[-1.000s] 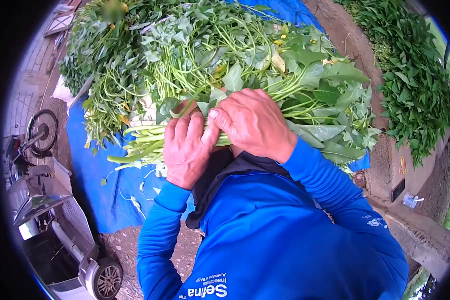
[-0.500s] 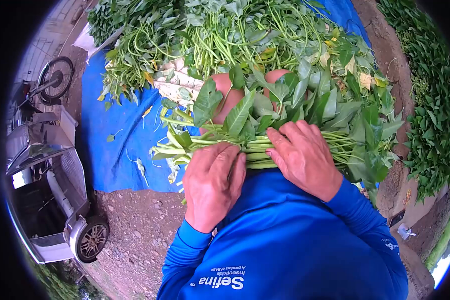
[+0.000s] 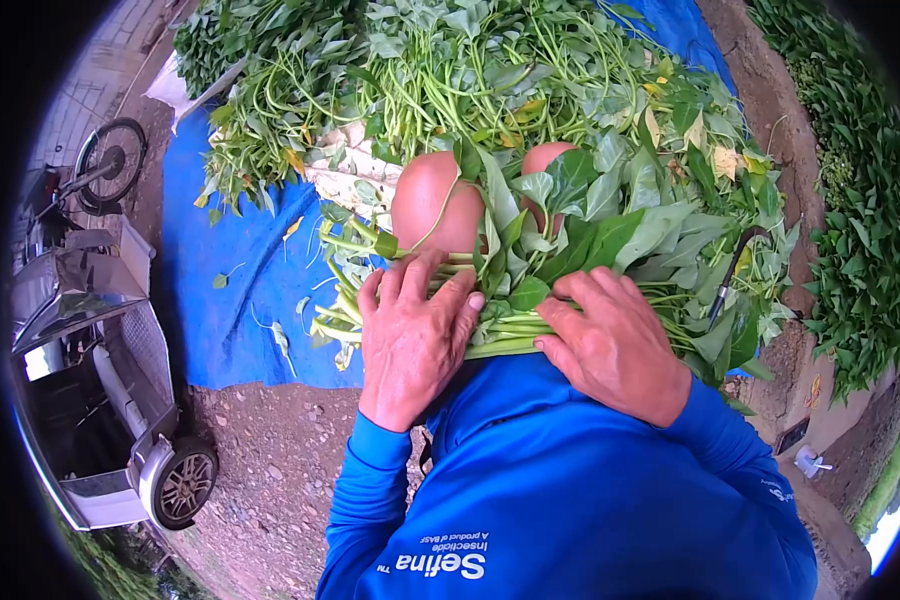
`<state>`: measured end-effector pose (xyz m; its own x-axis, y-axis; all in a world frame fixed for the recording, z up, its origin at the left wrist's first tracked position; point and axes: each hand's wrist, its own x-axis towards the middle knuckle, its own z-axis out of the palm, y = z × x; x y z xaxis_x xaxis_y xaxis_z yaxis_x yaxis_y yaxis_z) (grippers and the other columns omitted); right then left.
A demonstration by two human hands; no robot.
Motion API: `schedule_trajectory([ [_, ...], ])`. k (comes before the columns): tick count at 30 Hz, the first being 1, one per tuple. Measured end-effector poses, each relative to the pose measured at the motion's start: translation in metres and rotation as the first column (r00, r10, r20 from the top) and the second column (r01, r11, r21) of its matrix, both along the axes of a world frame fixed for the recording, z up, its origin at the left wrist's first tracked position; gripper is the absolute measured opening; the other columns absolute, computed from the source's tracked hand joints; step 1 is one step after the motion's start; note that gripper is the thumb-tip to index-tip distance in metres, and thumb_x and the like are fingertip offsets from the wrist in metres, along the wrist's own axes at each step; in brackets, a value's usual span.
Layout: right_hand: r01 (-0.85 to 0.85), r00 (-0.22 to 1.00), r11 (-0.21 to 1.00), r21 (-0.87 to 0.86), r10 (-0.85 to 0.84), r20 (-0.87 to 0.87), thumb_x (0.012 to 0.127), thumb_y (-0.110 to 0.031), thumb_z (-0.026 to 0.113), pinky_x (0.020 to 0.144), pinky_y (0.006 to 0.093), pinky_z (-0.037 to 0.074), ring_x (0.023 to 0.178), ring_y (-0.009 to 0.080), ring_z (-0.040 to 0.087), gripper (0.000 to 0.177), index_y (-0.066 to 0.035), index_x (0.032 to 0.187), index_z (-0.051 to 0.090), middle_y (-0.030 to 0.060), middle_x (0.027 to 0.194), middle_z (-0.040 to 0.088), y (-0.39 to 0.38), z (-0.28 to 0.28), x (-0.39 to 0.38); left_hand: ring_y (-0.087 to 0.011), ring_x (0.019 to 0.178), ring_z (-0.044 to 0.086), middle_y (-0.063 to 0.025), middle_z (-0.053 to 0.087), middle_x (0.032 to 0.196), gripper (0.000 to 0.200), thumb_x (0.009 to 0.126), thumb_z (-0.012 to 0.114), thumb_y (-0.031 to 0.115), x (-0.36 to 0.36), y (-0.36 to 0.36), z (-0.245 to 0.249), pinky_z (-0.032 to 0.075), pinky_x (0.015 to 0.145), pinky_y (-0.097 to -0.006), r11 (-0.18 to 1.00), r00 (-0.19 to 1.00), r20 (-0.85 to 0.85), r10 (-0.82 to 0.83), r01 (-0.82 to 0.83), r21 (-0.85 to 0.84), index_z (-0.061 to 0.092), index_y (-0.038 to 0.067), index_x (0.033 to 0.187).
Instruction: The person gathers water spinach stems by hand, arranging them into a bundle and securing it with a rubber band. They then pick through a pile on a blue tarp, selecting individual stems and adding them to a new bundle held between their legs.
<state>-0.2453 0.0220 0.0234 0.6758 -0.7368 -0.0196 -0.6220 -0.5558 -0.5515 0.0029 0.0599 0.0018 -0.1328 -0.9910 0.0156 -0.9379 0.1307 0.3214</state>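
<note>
A bundle of leafy green stems [image 3: 505, 330] lies across my lap, cut ends to the left and leaves to the right. My left hand [image 3: 417, 330] rests over the stems near the cut ends, fingers curled around them. Further right, my right hand [image 3: 613, 340] is closed over the same bundle, thumb and forefinger on the stems. Broad leaves stand up between the hands, partly in front of my knees [image 3: 438, 205]. The undersides of the stems are hidden.
A large heap of greens [image 3: 470, 75] covers the blue tarp [image 3: 240, 310]. A curved dark tool [image 3: 727, 280] lies among leaves at the right. A vehicle [image 3: 100, 380] and a wheel [image 3: 113, 162] stand left. More greens [image 3: 865, 200] lie far right.
My left hand has moved slightly up and left, its fingers spread a little wider. Leaves have shifted, so more of my knees and the curved tool now show.
</note>
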Motion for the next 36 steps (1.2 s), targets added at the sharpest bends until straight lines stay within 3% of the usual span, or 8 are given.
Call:
schedule_trajectory([
  [4,-0.296,0.859,0.953,-0.057,0.292,0.42,0.095,-0.022,0.075,0.117,0.0525,0.043,0.137,0.0377,0.057,0.055,-0.001,0.144,0.062,0.0213,0.144,0.06,-0.014,-0.009,0.047,-0.0379,0.135,0.054,-0.015,0.059,0.146,0.039,0.105,0.059,0.037,0.006,0.006,-0.003,0.039,0.113,-0.0553,0.988,0.991,0.02,-0.135,0.133,0.075,0.073,0.01,0.13],
  [11,-0.318,0.936,0.937,-0.145,0.285,-0.208,0.101,-0.034,0.069,0.105,0.0478,0.046,0.112,0.025,0.067,0.039,-0.009,0.132,0.071,0.0064,0.106,0.069,-0.057,-0.03,0.023,-0.0411,0.123,0.062,-0.0209,0.067,0.137,0.042,0.098,0.066,0.02,0.011,0.01,0.007,0.044,0.112,-0.0512,0.991,0.985,-0.157,-0.073,0.088,0.096,0.068,0.002,0.136],
  [15,-0.241,0.967,0.968,-0.077,0.231,-0.111,0.1,-0.034,0.07,0.092,0.0476,0.049,0.099,0.0277,0.068,0.03,-0.008,0.114,0.074,0.0077,0.096,0.067,-0.052,-0.034,0.024,-0.0405,0.118,0.067,-0.0206,0.071,0.13,0.045,0.093,0.073,0.009,0.007,-0.012,0.021,0.05,0.108,-0.0469,0.999,0.932,-0.363,-0.01,-0.004,-0.036,0.066,-0.001,0.137],
  [18,-0.185,0.979,0.983,-0.006,0.183,-0.094,0.101,-0.037,0.068,0.091,0.046,0.049,0.104,0.0295,0.066,0.033,-0.006,0.106,0.075,0.0112,0.102,0.066,-0.057,-0.034,0.026,-0.0407,0.117,0.067,-0.021,0.073,0.125,0.04,0.094,0.073,0.012,0.007,-0.043,0.005,0.05,0.105,-0.0481,0.967,0.994,-0.111,0.02,-0.048,-0.252,0.068,0.0,0.132],
  [23,-0.245,0.969,0.918,-0.313,0.237,-0.062,0.101,-0.042,0.067,0.092,0.0502,0.047,0.105,0.0305,0.063,0.037,-0.005,0.097,0.075,0.0141,0.106,0.063,-0.072,-0.026,0.004,-0.0397,0.098,0.072,-0.0213,0.074,0.114,0.037,0.105,0.067,0.031,0.023,-0.043,-0.008,0.05,0.097,-0.0499,0.977,0.993,-0.004,0.122,-0.119,0.177,0.069,0.002,0.127],
  [28,-0.114,0.986,0.982,-0.148,0.093,-0.137,0.096,-0.039,0.075,0.082,0.0435,0.048,0.09,0.0271,0.064,0.033,-0.008,0.085,0.068,0.0064,0.087,0.061,-0.03,-0.019,-0.008,-0.0394,0.107,0.07,-0.0179,0.072,0.117,0.034,0.105,0.067,0.031,0.023,-0.01,-0.005,0.051,0.098,-0.0477,0.973,0.952,-0.263,0.159,-0.105,0.207,0.071,0.008,0.131],
  [33,0.052,0.996,0.995,-0.084,-0.046,0.073,0.097,-0.038,0.075,0.072,0.0475,0.056,0.078,0.0376,0.071,0.051,-0.005,0.133,0.059,0.0145,0.086,0.069,-0.029,-0.024,-0.002,-0.0384,0.113,0.067,-0.0159,0.071,0.12,0.03,0.104,0.069,0.027,0.017,-0.001,0.001,0.052,0.096,-0.0451,0.976,0.945,-0.316,0.081,-0.011,0.217,0.074,0.008,0.126],
  [36,-0.064,0.993,0.997,-0.039,0.06,-0.099,0.097,-0.041,0.074,0.072,0.0491,0.055,0.079,0.0364,0.069,0.05,-0.004,0.13,0.065,0.0125,0.086,0.065,-0.037,-0.018,-0.001,-0.0388,0.11,0.068,-0.0156,0.071,0.119,0.029,0.104,0.069,0.028,0.022,-0.006,-0.002,0.053,0.095,-0.0457,0.971,0.931,-0.365,0.02,0.069,0.23,0.075,0.006,0.123],
])
